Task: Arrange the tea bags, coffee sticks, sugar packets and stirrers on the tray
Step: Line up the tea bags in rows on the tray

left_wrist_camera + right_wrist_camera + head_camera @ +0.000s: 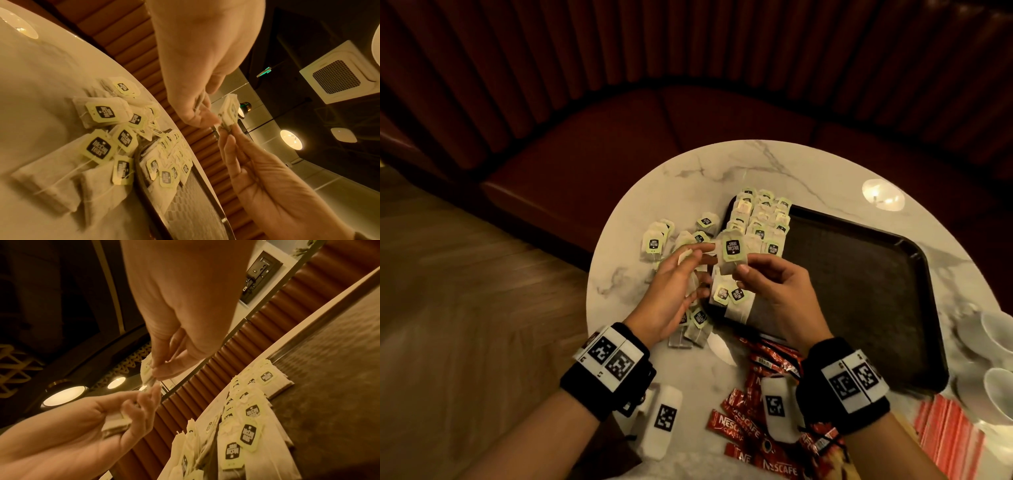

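My right hand point(739, 268) pinches one tea bag point(732, 251) by its lower edge, raised above the tray's near left corner. My left hand point(697, 254) is just left of it, fingertips reaching toward that bag. In the right wrist view the left hand point(141, 404) grips a small stack of tea bags point(117, 423) in its palm. The black tray point(859, 274) holds rows of tea bags point(760, 219) at its left end. Loose tea bags point(654, 245) lie on the marble table to the tray's left. Red coffee sticks point(736, 428) are scattered near the front edge.
A stack of red-striped packets point(945, 435) lies at the front right, with white cups point(1000, 342) beside it. The round table point(722, 171) drops off on the left to a wooden floor. A dark red bench curves behind it.
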